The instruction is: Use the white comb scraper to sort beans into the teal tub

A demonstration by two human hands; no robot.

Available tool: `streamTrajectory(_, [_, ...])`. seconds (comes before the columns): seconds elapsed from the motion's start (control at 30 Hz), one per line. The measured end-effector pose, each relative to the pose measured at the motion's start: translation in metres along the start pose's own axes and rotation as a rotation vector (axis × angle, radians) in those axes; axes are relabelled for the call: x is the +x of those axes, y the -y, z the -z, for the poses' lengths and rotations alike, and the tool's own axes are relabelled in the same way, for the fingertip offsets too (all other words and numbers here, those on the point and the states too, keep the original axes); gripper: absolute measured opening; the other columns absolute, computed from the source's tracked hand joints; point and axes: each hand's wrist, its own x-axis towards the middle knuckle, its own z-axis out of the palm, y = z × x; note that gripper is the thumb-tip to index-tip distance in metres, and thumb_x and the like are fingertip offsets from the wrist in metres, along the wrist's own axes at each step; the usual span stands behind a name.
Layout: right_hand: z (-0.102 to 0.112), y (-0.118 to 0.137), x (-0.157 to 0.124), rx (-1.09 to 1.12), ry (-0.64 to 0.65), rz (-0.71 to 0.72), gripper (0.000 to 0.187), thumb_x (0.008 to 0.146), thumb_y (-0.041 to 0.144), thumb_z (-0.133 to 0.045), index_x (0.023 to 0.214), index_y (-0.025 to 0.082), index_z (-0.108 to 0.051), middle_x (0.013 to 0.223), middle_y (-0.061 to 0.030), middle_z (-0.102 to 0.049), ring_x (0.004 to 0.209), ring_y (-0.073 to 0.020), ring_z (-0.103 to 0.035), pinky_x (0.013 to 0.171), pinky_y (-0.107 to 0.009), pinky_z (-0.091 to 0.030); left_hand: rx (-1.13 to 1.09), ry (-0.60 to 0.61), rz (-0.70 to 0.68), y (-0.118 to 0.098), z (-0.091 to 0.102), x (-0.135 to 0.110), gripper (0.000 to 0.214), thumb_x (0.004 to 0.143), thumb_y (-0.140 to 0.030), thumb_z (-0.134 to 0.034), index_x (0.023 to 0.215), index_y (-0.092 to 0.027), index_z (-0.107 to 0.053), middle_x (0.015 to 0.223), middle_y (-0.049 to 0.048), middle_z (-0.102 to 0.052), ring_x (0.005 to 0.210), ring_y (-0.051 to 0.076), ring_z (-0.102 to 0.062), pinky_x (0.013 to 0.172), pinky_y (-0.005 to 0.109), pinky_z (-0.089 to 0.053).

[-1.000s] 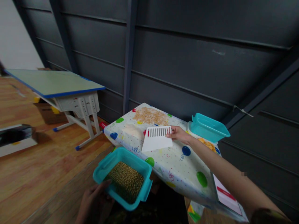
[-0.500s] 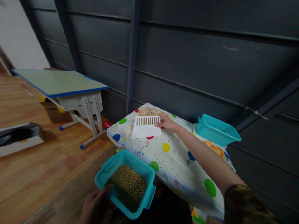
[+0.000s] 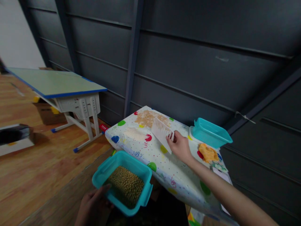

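My left hand [image 3: 94,199] is closed on the near left rim of a turquoise plastic tub [image 3: 146,192], its thumb over the edge. Round greenish-tan beans [image 3: 128,184] lie inside the tub, in front of the table. Over the table, my right hand [image 3: 180,147] pinches one end of a white slotted plastic scraper [image 3: 161,135], which is tilted with its row of slots uppermost. Beyond the scraper, tan grains [image 3: 147,118] are spread across the far corner of the tablecloth. A pale, fine heap [image 3: 134,134] lies to its left.
The balloon-patterned tablecloth [image 3: 141,160] covers the table. At its right end are another turquoise tub [image 3: 211,133], an orange cloth [image 3: 208,153] and a flat pale device [image 3: 222,174]. A school desk [image 3: 58,83] stands left; a dark panelled wall [image 3: 188,69] rises behind.
My right hand has moved right and nearer, turning the scraper from nearly flat-facing to tilted. The grains and pale heap now show more fully. My left hand still holds the tub.
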Motion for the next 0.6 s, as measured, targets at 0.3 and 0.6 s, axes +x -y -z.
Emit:
streamTrajectory(0.3, [-0.052, 0.027, -0.049, -0.375, 0.087, 0.238, 0.019, 0.102, 0.024, -0.042, 0.096, 0.021, -0.06, 0.065, -0.0044, -0.071, 0.053, -0.0195, -0.065, 0.054, -0.026, -0.03, 0.069, -0.039, -0.053, -0.004, 0.007, 0.003, 0.048, 0.04, -0.044, -0.103, 0.051, -0.016, -0.066, 0.044, -0.0023, -0.056, 0.041, 0.013, -0.054, 0.041, 0.023, -0.047])
streamTrajectory(0.6, [-0.089, 0.073, -0.026, -0.436, 0.246, 0.189, 0.014, 0.101, 0.021, -0.049, 0.108, 0.018, -0.062, 0.079, -0.0088, -0.078, 0.065, -0.0226, -0.072, 0.057, -0.027, -0.033, 0.147, -0.039, -0.044, 0.002, 0.014, 0.011, 0.047, 0.046, -0.047, -0.1, 0.051, -0.018, -0.063, 0.045, -0.002, -0.056, 0.043, 0.013, -0.052, 0.044, 0.025, -0.046])
